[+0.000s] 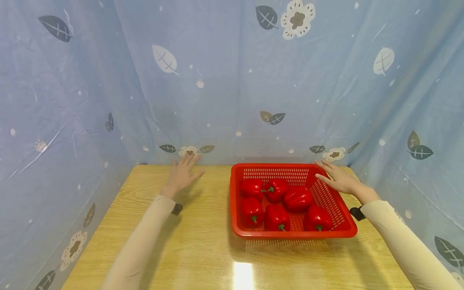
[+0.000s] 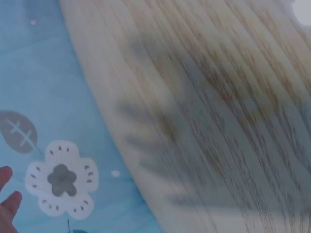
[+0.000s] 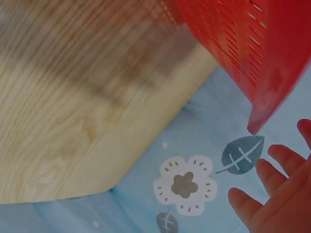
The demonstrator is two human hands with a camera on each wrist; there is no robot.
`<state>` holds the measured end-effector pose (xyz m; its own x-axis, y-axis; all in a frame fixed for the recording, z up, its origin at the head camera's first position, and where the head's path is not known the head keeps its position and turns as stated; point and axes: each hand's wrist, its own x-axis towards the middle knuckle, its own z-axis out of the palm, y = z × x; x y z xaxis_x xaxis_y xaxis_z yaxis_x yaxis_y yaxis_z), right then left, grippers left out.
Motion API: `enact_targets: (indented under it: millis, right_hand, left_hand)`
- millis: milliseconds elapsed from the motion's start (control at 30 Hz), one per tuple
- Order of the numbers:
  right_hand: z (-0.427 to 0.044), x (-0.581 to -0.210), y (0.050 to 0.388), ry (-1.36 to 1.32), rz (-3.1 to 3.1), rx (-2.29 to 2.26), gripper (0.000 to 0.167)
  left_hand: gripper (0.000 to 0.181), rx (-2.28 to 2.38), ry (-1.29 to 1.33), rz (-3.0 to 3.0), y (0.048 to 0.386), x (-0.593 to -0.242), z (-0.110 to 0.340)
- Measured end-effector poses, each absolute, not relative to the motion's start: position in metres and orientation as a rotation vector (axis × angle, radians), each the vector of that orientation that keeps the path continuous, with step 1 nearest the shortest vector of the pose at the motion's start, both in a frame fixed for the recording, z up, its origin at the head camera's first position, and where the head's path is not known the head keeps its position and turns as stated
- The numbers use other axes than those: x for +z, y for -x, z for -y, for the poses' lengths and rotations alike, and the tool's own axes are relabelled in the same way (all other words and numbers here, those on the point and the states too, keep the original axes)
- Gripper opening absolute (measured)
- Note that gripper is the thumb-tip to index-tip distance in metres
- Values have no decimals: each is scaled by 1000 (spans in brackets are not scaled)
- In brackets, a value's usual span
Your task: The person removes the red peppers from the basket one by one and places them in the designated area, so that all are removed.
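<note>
- Peppers [image 1: 298, 198], six red ones that I can count, lie inside the red basket [image 1: 293, 234]; every pepper in sight is in there.
- That basket stands on the surface [image 1: 203, 245], to the right of my left hand [image 1: 180, 176], well apart from those fingers.
- My left fingers are spread and straight with nothing in them, raised over the surface and casting a shadow on it.
- My right hand [image 1: 341, 180] is at the basket's far right corner, fingers extended and thumb apart, with no pepper in them; whether they touch the rim I cannot tell.
- Nearest my right thumb is the basket's right wall; the peppers lie lower and further left.
- As I judge it, this is a pause: the peppers are gathered, none is being lifted, and neither hand has a grip.
- Whether handling is about to begin or already over, these views do not settle.
</note>
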<state>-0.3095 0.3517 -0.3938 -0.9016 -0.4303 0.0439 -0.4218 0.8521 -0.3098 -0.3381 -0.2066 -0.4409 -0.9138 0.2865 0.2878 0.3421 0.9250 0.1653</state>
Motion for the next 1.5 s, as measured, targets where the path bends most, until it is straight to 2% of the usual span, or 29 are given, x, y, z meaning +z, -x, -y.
enact_targets:
  millis: [700, 1200, 1500]
  right_hand:
    - [-348, -413, 301, 626, -2954, -604, 66]
    - [-347, -432, 301, 575, -2959, -712, 79]
    - [-348, -434, 301, 588, -2995, -747, 79]
  left_hand:
    - [68, -304, 571, 2759, 338, -440, 175]
    - [68, -351, 661, 2720, 338, -442, 149]
    - [68, -406, 687, 2732, 337, -440, 133]
